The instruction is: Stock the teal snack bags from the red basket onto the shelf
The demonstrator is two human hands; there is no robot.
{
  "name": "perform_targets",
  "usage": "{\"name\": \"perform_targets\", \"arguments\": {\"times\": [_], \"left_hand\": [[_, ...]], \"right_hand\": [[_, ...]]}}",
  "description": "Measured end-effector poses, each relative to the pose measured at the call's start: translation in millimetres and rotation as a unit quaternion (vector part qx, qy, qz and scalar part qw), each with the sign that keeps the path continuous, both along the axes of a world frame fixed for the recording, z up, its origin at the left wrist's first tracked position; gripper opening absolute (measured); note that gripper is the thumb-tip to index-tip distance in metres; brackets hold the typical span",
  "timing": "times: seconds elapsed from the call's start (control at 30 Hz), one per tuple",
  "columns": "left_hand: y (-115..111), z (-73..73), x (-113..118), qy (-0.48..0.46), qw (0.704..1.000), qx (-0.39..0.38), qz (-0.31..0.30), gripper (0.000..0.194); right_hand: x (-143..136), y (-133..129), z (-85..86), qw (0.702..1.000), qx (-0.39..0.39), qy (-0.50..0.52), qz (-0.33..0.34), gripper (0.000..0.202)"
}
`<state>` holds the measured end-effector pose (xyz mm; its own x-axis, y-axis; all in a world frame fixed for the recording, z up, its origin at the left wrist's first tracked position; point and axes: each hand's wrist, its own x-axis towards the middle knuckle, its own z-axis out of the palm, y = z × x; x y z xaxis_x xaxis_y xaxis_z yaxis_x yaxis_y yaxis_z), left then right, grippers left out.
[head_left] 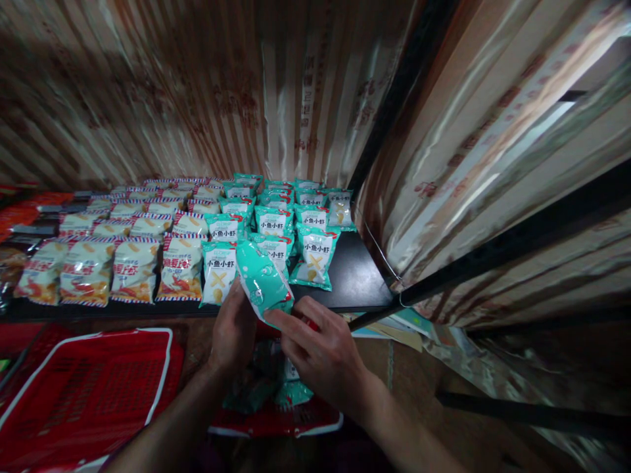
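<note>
A teal snack bag (262,276) is tilted between my two hands, in front of the shelf's front edge. My left hand (233,332) holds its left side, fingers partly hidden behind it. My right hand (318,338) grips its lower right corner with thumb and fingers. Behind it, rows of teal and white bags (315,257) stand on the black shelf (352,279). To their left are rows of white bags with red print and striped edges (134,269). Below my hands, more teal bags (293,392) lie in a red basket (276,424).
A red basket with a white handle (93,387) sits at the lower left. Dark and orange packs (29,213) line the shelf's far left. A black metal post (404,92) and bar (517,230) stand at the right, before striped plastic sheeting (197,85).
</note>
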<state>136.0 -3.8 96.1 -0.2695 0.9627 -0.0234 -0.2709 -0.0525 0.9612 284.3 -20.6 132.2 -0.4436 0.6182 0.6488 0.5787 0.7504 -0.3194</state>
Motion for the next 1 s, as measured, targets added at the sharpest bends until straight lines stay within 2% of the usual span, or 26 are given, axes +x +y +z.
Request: {"name": "perform_targets", "arguments": {"times": [0.1, 0.2, 0.3, 0.4, 0.53, 0.73, 0.9, 1.0], "left_hand": [[-1, -2.4, -3, -0.014, 1.000, -0.015, -0.011, 0.014], [-3, 0.2, -2, -0.065, 0.995, -0.070, -0.010, 0.006], [-5, 8.8, 5, -0.141, 0.984, -0.111, -0.021, 0.010], [-5, 17.7, 12, -0.217, 0.967, -0.123, -0.059, 0.009], [-3, 19.4, 14, -0.275, 0.943, -0.151, -0.111, 0.017], [-2, 9.0, 11, -0.271, 0.946, -0.158, -0.077, 0.012], [-1, 9.8, 12, -0.257, 0.953, -0.160, -0.020, 0.003], [-1, 12.0, 14, -0.267, 0.949, -0.161, -0.040, 0.005]], "right_hand": [[-3, -4, -1.0, 0.999, 0.011, -0.033, 0.015, 0.024], [-7, -10, -2.1, 0.997, 0.017, -0.068, 0.022, 0.020], [-9, -14, -1.0, 0.995, 0.023, -0.092, 0.018, 0.020], [-11, -15, 1.7, 0.995, 0.028, -0.095, 0.017, 0.021], [-12, -17, 4.1, 0.994, 0.018, -0.107, 0.016, 0.021], [-13, -20, 4.8, 0.992, -0.003, -0.122, 0.022, 0.020], [-11, -19, 4.2, 0.991, -0.006, -0.129, 0.023, 0.019], [-9, -19, 2.3, 0.992, -0.012, -0.123, 0.026, 0.020]]}}
